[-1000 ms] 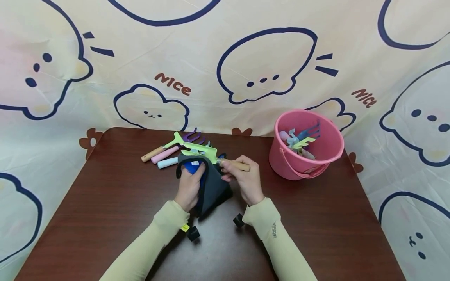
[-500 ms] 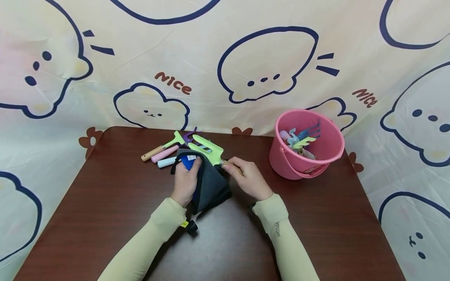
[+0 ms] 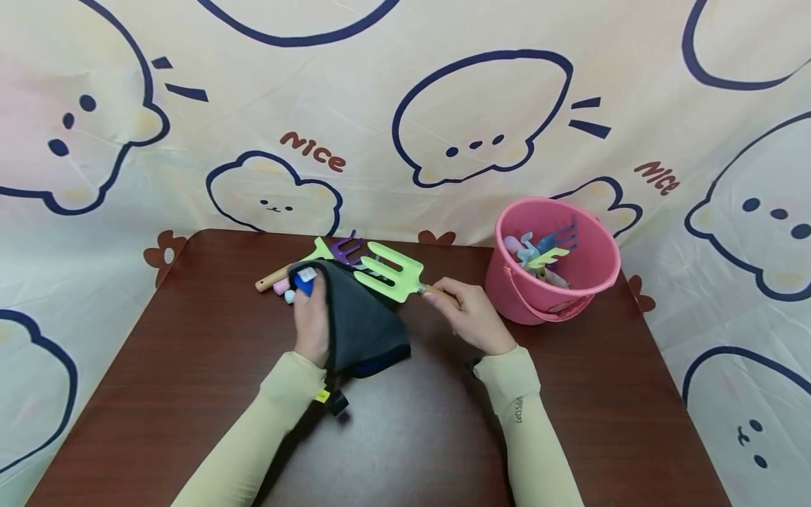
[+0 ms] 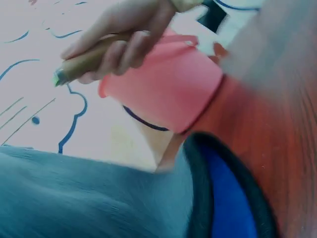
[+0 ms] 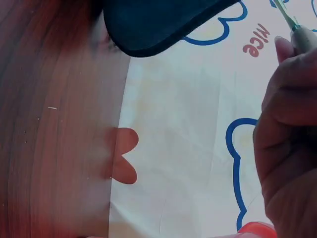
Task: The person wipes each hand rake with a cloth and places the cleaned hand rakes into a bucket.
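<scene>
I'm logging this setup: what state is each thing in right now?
Right hand: gripping the green fork.
Green fork: tines pointing away from that hand.
Left hand: gripping the grey cloth.
Grey cloth: blue lining showing at one edge.
Pink bucket: upright, open-topped, tools inside.
Bucket handle: lowered at the front.
Purple fork: on the table, partly hidden.
Other green tool: on the table, partly hidden.
Light blue handle: mostly hidden.

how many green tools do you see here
3: a fork in the right hand, a second tool on the table, a third tool in the bucket; more may be hidden.
</scene>
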A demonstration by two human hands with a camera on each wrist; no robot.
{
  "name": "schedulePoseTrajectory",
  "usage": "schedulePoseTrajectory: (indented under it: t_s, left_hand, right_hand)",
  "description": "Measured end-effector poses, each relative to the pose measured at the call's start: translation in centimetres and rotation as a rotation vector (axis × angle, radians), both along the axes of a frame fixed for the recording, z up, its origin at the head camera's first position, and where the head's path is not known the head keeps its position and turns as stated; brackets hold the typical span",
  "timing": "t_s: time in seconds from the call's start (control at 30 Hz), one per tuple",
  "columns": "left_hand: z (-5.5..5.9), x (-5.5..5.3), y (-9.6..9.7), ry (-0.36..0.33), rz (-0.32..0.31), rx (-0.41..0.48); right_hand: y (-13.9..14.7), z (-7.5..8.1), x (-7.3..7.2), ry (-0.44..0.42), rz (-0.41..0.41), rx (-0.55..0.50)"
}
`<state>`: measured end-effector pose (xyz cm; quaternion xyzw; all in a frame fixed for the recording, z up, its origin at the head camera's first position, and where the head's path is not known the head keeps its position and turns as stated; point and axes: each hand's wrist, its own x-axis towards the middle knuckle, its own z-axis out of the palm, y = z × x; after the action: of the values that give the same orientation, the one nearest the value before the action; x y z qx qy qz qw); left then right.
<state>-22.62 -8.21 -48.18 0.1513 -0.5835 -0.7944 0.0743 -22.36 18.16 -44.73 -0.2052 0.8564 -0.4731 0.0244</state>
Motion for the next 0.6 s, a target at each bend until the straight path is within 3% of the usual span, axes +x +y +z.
schedulePoseTrajectory:
  t_s: [0.13, 0.23, 0.3, 0.4, 0.6]
  left_hand:
    - [-0.1, 0.9, 2.5, 0.078, -0.202, 0.027]
    - [-0.4, 1.2, 3.7, 0.175, -0.287, 0.171]
    - [-0.6, 1.2, 4.1, 0.209, -0.26, 0.248]
    - [-0.7, 1.1, 4.0, 0.226, -0.169, 0.292]
    - [-0.3, 1.1, 3.4, 0.265, -0.072, 0.199]
  right_hand:
    - [-0.6, -0.1, 0.4, 0.061, -0.034, 0.014]
    - [-1.9, -0.5, 0.8, 0.175, -0.026, 0.093]
    - [-2.8, -0.6, 1.1, 0.262, -0.011, 0.164]
    - [-3.9, -1.0, 1.4, 0.318, 0.022, 0.209]
    - [-4.5, -1.2, 1.3, 0.283, 0.038, 0.153]
